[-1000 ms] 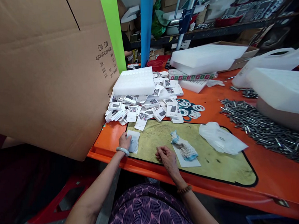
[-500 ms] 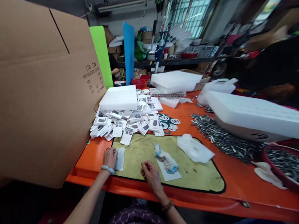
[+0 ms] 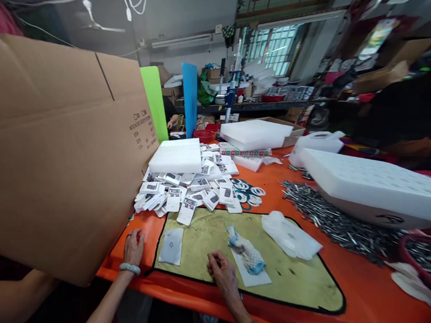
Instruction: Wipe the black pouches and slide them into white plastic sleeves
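Observation:
My left hand point(image 3: 134, 248), a pale bangle on its wrist, rests on the orange tabletop left of the mat. Its fingers are apart and hold nothing visible. Beside it, a small frosted plastic pouch point(image 3: 171, 247) with a recycling mark lies flat on the yellow-green mat point(image 3: 203, 232). Near the mat's front edge, my right hand point(image 3: 223, 274) has its fingers curled in, with nothing showing in them. To its right, a crumpled white-and-blue glove point(image 3: 248, 252) lies on a white sheet point(image 3: 253, 280). Another frosted plastic bag point(image 3: 287, 235) sits at the mat's right side.
A large cardboard box point(image 3: 64, 161) stands at left. Behind the mat are heaped small white boxes point(image 3: 188, 209), a foam tray point(image 3: 177, 155) and round rings point(image 3: 252, 193). Metal parts point(image 3: 333, 221) are piled at right by another foam tray point(image 3: 376, 185). Other people's arms show at left and back.
My left hand has let go of the plastic pouch and moved left onto the orange tabletop. My right hand stays curled by the mat's front edge. The view has tilted up.

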Demonstrator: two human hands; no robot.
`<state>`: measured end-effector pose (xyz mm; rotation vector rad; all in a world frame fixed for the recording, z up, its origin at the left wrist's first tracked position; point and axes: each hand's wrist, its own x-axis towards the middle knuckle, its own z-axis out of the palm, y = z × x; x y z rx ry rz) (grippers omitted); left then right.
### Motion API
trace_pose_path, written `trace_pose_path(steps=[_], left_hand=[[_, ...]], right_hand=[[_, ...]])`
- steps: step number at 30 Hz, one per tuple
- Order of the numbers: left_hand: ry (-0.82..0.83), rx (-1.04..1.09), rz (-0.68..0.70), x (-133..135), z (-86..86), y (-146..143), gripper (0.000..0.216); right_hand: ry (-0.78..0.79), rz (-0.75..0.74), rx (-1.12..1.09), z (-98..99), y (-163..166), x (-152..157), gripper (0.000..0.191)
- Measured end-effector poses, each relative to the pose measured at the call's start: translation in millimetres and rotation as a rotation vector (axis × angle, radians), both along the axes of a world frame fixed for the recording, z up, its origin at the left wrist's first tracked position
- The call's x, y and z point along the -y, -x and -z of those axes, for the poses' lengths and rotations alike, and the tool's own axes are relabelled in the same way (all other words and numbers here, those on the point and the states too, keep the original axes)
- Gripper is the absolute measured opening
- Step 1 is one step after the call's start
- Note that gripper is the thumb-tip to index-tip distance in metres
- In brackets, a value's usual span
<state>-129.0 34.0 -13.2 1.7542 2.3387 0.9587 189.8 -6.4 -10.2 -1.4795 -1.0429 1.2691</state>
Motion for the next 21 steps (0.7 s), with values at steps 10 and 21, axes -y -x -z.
trace_pose_path(steps=[10, 21], left_hand=[[0.046, -0.210, -0.061, 12.1, 7.9, -7.8, 0.026], [0.039, -0.259, -0.112, -5.4, 7.1, -6.8, 0.031]], right_hand=[[-0.008, -0.045, 0.108, 11.0, -5.3, 1.4, 0.048], [-0.039, 0.026, 0.068, 23.8, 0.0, -0.4, 0.044]])
